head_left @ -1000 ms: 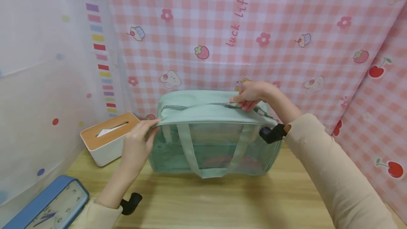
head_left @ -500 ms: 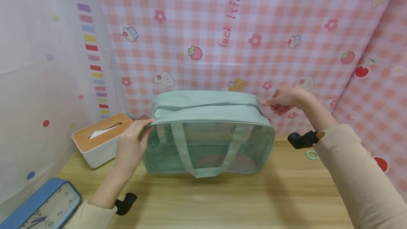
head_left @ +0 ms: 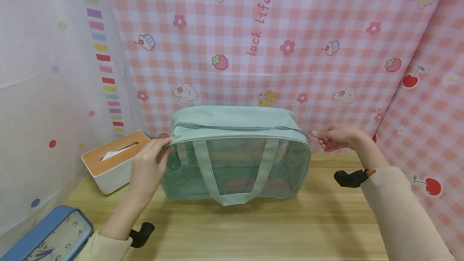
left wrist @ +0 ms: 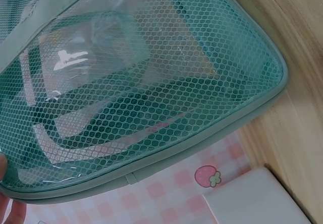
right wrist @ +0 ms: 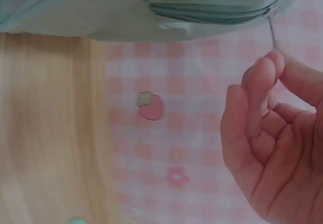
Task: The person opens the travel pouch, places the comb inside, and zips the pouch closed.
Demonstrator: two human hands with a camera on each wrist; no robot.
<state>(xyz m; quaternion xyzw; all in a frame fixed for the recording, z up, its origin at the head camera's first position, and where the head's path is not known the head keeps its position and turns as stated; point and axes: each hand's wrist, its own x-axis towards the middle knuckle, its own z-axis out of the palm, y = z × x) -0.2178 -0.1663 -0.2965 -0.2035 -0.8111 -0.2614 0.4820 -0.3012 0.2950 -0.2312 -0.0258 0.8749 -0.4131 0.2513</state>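
Observation:
A mint-green travel bag (head_left: 235,115) with mesh front stands on the wooden table, its handle hanging down in front. My left hand (head_left: 146,170) pinches the bag's upper left corner between thumb and fingers; only fingertips show at the edge of the left wrist view. To the right of the bag, my right hand (head_left: 338,137) pinches a thin metal zipper pull (right wrist: 273,31) between thumb and index finger. The zipper (right wrist: 207,13) runs along the top and down the right end. Through the mesh, a reddish shape and clear pouches show, hard to make out.
A white tissue box (head_left: 116,180) with a wooden lid stands left of the bag. In the front left corner lies a blue-framed clock (head_left: 54,222). Pink checked cloth (head_left: 232,31) hangs close behind and on the right.
My right hand has drawn the zipper pull rightward along the top, then down past the right end. My left hand keeps its hold on the corner. The view has shifted slightly.

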